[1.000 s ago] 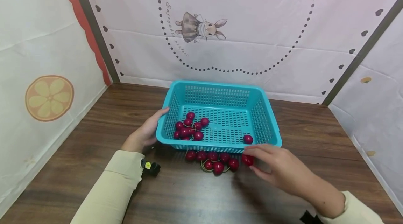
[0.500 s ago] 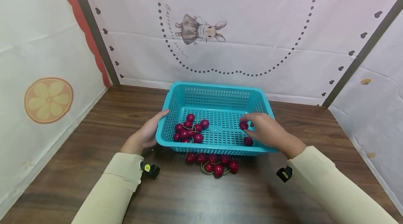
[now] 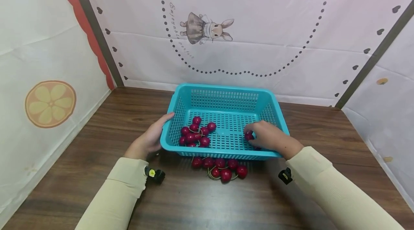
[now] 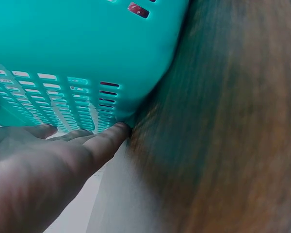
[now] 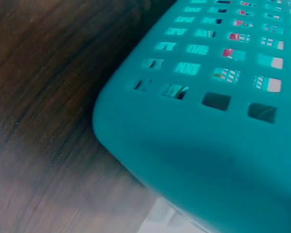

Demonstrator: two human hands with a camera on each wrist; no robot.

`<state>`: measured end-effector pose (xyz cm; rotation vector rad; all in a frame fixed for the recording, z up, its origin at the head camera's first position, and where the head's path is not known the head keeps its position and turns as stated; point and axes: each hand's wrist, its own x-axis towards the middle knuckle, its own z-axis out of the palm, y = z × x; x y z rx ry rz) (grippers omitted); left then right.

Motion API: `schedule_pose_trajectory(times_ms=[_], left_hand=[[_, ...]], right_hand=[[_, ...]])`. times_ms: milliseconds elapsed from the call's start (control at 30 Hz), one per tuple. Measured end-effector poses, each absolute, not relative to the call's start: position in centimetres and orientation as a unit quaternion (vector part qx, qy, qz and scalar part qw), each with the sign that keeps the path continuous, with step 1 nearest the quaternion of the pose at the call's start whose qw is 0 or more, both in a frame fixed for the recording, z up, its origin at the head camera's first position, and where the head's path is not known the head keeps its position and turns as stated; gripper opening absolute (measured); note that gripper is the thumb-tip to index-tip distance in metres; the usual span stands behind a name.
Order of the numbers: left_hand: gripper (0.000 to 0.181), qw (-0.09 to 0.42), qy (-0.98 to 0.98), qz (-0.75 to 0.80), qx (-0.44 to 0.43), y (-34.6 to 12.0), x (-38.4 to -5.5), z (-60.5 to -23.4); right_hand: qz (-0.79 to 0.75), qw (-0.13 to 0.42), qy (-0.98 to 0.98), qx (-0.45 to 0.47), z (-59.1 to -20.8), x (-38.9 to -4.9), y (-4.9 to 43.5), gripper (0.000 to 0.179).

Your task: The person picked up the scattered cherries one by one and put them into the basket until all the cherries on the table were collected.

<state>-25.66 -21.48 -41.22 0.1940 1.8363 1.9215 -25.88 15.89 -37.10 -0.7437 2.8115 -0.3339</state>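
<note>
A blue plastic basket (image 3: 223, 150) stands on the table with a cluster of dark red cherries (image 3: 196, 133) in its left part. My left hand (image 3: 151, 136) lies against the basket's left end, thumb at the rim. In the left wrist view its fingers (image 4: 104, 143) stretch out and touch the perforated wall. My right hand (image 3: 266, 136) is inside the basket at the right, pinching a cherry (image 3: 248, 136) low near the floor. Another cherry beneath that hand is mostly covered. In the right wrist view only the basket's outer corner (image 5: 194, 145) shows; the hand itself is out of sight.
Several cherries with green stems (image 3: 225, 175) lie on the brown wooden table (image 3: 200, 205) just in front of the basket. A white printed cloth (image 3: 258, 25) hangs behind, and similar cloth walls rise at both sides.
My right hand has carried a cherry from the table in front of the basket over the rim and lowered it inside at the right. The left hand has stayed at the basket's left end.
</note>
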Motion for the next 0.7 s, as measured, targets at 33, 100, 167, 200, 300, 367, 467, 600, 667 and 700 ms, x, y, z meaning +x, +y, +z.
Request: schedule_pose_trajectory(times_ms=[33, 100, 167, 200, 300, 367, 467, 600, 667, 700], left_hand=[[0.079, 0.234, 0.671, 0.7, 0.071, -21.5, -25.6, -41.2], [0.08, 0.232, 0.672, 0.699, 0.071, -21.5, -25.5, -41.2], [0.081, 0.231, 0.674, 0.699, 0.07, -21.5, -25.5, -41.2], [0.081, 0.23, 0.674, 0.698, 0.069, -21.5, -25.5, -41.2], [0.081, 0.23, 0.675, 0.698, 0.07, -21.4, -25.5, -41.2], [0.081, 0.23, 0.674, 0.698, 0.072, -21.4, -25.6, -41.1], [0.081, 0.229, 0.674, 0.698, 0.073, -21.5, -25.6, -41.1], [0.081, 0.23, 0.676, 0.696, 0.073, -21.5, -25.6, -41.2], [0.08, 0.23, 0.677, 0.696, 0.074, -21.5, -25.6, -41.2], [0.08, 0.23, 0.677, 0.695, 0.075, -21.5, -25.6, -41.2]], right_hand=[[-0.107, 0.109, 0.955, -0.253, -37.1, -25.9, 15.8, 0.03], [-0.093, 0.111, 0.956, -0.256, -37.2, -26.0, 15.7, 0.03], [-0.084, 0.113, 0.956, -0.258, -37.4, -26.1, 15.6, 0.03], [-0.079, 0.113, 0.956, -0.26, -37.5, -26.1, 15.6, 0.03], [-0.073, 0.112, 0.957, -0.257, -37.5, -26.2, 15.7, 0.032], [-0.066, 0.108, 0.958, -0.259, -37.5, -26.1, 15.7, 0.033], [-0.067, 0.086, 0.957, -0.268, -37.1, -25.8, 15.7, 0.035], [-0.078, 0.016, 0.956, -0.281, -36.2, -25.0, 15.6, 0.034], [-0.09, -0.029, 0.954, -0.285, -35.5, -24.1, 15.5, 0.032], [-0.099, -0.055, 0.951, -0.288, -35.2, -23.5, 15.5, 0.03]])
